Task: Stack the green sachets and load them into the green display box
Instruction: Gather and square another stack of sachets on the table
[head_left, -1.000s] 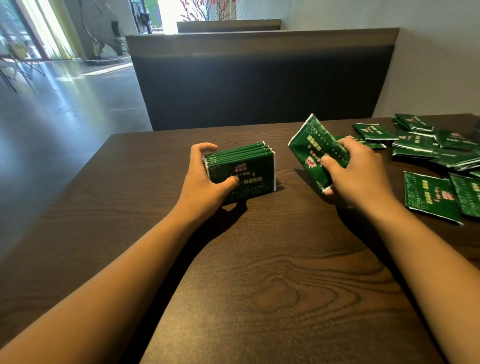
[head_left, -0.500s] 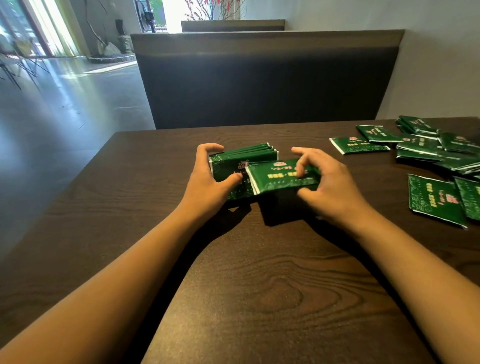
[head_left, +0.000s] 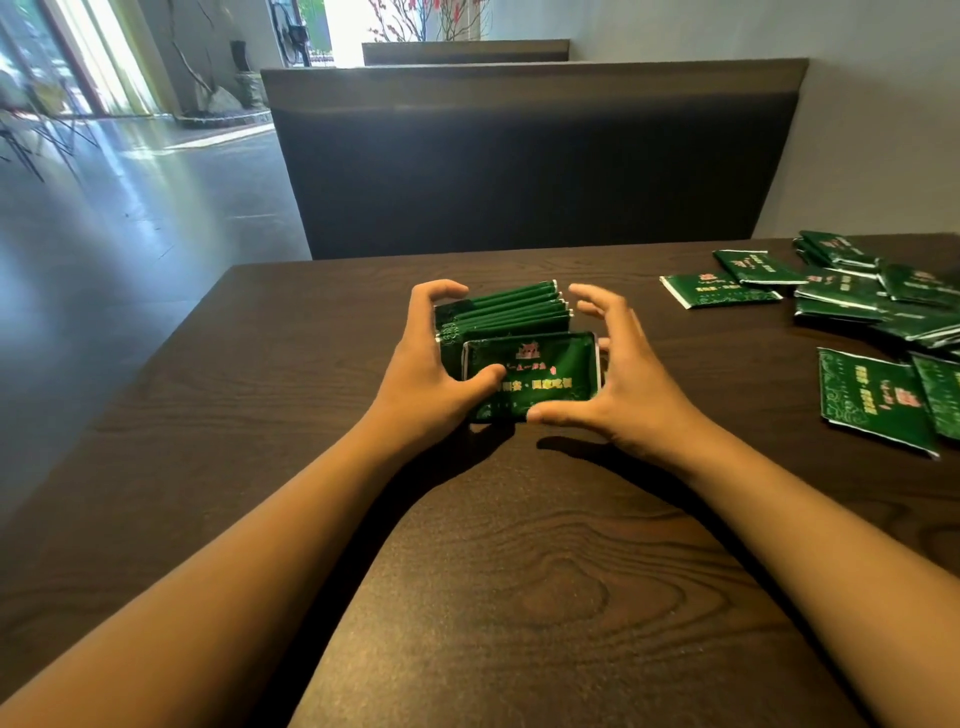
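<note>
A stack of green sachets (head_left: 511, 317) stands on edge at the middle of the dark wooden table (head_left: 519, 571). My left hand (head_left: 426, 364) grips the stack from its left side, fingers over the top and thumb on the front sachet (head_left: 535, 371). My right hand (head_left: 618, 374) is at the stack's right end, thumb under the front sachet's lower edge, fingers spread and slightly curled just off the stack's right end. No green display box is in view.
Several loose green sachets (head_left: 857, 306) lie scattered at the table's right side, with one (head_left: 872, 400) lying flat nearer me. A dark bench back (head_left: 519, 166) rises behind the table's far edge. Floor lies beyond the left edge.
My right hand brought a loose sachet from the right to the front of the stack, set it there and released its pinch. My left hand kept hold of the stack.
</note>
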